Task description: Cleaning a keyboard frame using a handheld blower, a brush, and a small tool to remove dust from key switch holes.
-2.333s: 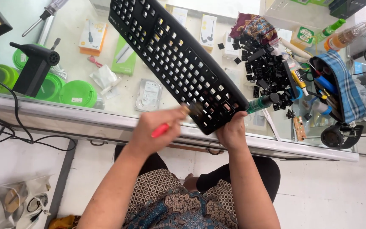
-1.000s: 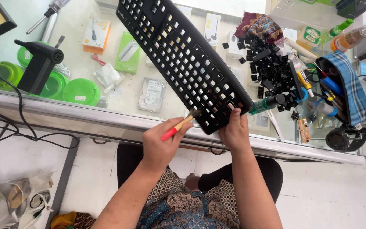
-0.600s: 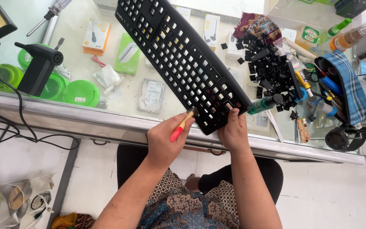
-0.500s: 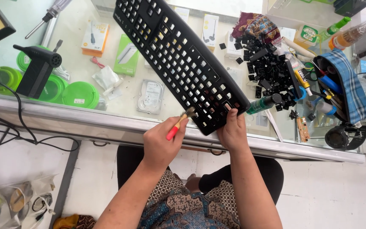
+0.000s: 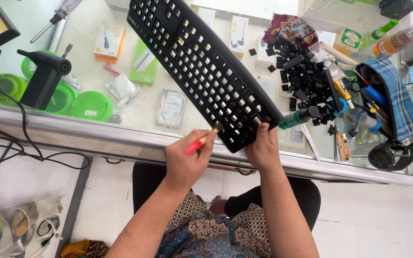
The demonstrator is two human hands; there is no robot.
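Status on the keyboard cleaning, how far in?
Done: keycaps are off, heaped on the glass counter as a black pile. In hand: right hand grips the bare keyboard frame; left hand works a small brush at its lower edge. Left: caps not refitted.

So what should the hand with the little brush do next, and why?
Probably sweep the brush up along the next row of empty key slots. The left hand has its bristle tip only at the bottom edge of the keyboard, which the right hand holds tilted. The keycaps are off in a pile, so the slots are open.
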